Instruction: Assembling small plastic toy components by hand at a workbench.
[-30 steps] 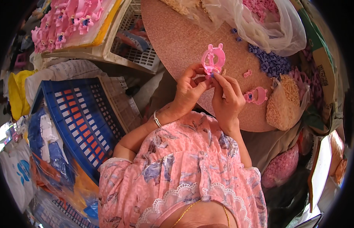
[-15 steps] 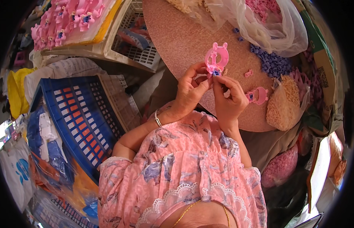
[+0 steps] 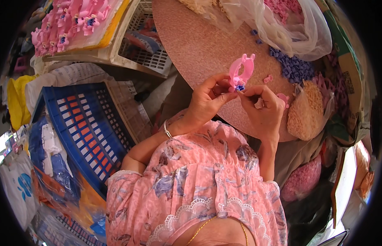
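Pinching the lower end of a pink ring-shaped piece (image 3: 249, 68), the left hand (image 3: 208, 97) has its thumb and fingers closed on it and holds it up, tilted, above the speckled pink surface (image 3: 199, 45). 1 small blue piece (image 3: 239, 87) sits at the lower end of that ring, between the 2 hands. The right hand (image 3: 265, 110) has its thumb and index finger brought close together at the blue piece, the other fingers curled; I cannot tell whether those tips grip it or only touch it.

Just beyond the right hand, a second pink ring (image 3: 284, 99) lies partly hidden behind it. 1 small pink part (image 3: 268, 78) lies on the surface near there. Farther right are a heap of blue parts (image 3: 292, 67) and a bag of beige parts (image 3: 305, 112). At the far side, a clear plastic bag (image 3: 312, 39) holds more pink parts (image 3: 283, 8), with 2 or so loose blue bits (image 3: 256, 34) beside it. Off to the left stand a blue basket (image 3: 90, 131) and a pale crate (image 3: 140, 69); above, rows of pink pieces (image 3: 63, 24) lie on a yellow-edged board (image 3: 113, 30).
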Demonstrator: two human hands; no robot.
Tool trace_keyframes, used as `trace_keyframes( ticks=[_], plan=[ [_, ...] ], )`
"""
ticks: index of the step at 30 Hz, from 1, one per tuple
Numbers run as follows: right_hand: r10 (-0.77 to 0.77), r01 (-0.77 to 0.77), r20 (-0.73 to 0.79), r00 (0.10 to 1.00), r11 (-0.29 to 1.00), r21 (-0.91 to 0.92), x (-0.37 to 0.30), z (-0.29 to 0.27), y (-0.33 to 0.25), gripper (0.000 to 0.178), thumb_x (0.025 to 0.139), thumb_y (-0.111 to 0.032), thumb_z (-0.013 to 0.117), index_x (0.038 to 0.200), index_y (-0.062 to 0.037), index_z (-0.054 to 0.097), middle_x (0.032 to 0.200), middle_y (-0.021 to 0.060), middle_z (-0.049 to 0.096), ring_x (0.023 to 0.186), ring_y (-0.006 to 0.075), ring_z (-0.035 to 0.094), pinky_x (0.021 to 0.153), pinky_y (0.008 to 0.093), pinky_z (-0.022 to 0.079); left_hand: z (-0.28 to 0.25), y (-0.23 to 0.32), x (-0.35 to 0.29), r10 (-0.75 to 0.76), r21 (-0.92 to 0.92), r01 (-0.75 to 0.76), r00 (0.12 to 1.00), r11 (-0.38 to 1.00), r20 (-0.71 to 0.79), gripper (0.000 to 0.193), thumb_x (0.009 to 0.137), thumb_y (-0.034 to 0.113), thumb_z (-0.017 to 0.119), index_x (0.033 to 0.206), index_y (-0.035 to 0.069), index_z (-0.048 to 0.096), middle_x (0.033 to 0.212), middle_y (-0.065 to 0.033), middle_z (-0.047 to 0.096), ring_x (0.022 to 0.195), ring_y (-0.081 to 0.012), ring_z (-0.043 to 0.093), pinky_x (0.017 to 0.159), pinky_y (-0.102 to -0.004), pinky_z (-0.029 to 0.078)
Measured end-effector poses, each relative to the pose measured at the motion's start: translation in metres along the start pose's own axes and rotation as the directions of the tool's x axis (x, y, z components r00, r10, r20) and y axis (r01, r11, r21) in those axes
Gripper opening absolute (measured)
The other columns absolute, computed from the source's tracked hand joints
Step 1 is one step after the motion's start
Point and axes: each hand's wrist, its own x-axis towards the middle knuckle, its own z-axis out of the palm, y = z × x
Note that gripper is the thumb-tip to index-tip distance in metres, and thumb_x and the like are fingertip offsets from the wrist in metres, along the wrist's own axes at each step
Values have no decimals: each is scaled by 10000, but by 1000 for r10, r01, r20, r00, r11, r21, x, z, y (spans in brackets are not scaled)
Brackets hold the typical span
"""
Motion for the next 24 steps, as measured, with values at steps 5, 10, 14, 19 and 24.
trace_keyframes(
  ticks=[5, 10, 14, 19, 24],
  plan=[
    [68, -63, -18, 998, 980, 189, 0, 7, 9, 205, 795, 60, 716, 785, -39, 537, 818, 33, 652, 698, 37, 548, 612, 164, 435, 2, -1, 3, 73, 134, -60, 993, 989, -94, 353, 852, -74, 648, 1166, 13, 510, 1017, -50, 614, 932, -117, 623, 863, -275, 551],
    [201, -186, 37, 979, 796, 576, 3, 11, 17, 327, 800, 100, 688, 786, -86, 420, 832, 71, 643, 717, 73, 563, 637, 194, 463, 5, 4, 2, -8, -7, 8, 995, 1000, -103, 357, 857, -74, 639, 1175, 18, 506, 1004, -49, 612, 926, -112, 621, 866, -273, 549],
    [203, -205, 68, 977, 794, 572, 4, 11, 20, 337, 795, 107, 691, 785, -86, 414, 834, 77, 640, 715, 74, 559, 635, 195, 461, 3, 1, 2, -1, -5, 0, 995, 1000, -102, 359, 862, -76, 631, 1183, 19, 504, 1019, -50, 608, 935, -109, 618, 872, -279, 548],
    [165, -155, 36, 986, 806, 571, 3, 12, 20, 359, 797, 113, 687, 769, -85, 389, 825, 78, 631, 714, 66, 540, 627, 188, 445, -2, -1, 3, 38, 95, -36, 999, 995, -18, 380, 888, -72, 593, 1237, 21, 475, 1106, -70, 574, 1042, -162, 601, 921, -336, 543],
    [122, -122, 33, 992, 845, 521, 2, 9, 21, 373, 794, 128, 679, 758, -86, 375, 828, 74, 628, 715, 62, 526, 623, 182, 435, -3, 1, 3, 25, 32, -26, 1000, 999, 16, 407, 903, -69, 570, 1284, 23, 457, 1109, -78, 582, 1050, -165, 599, 939, -349, 536]
  ],
)
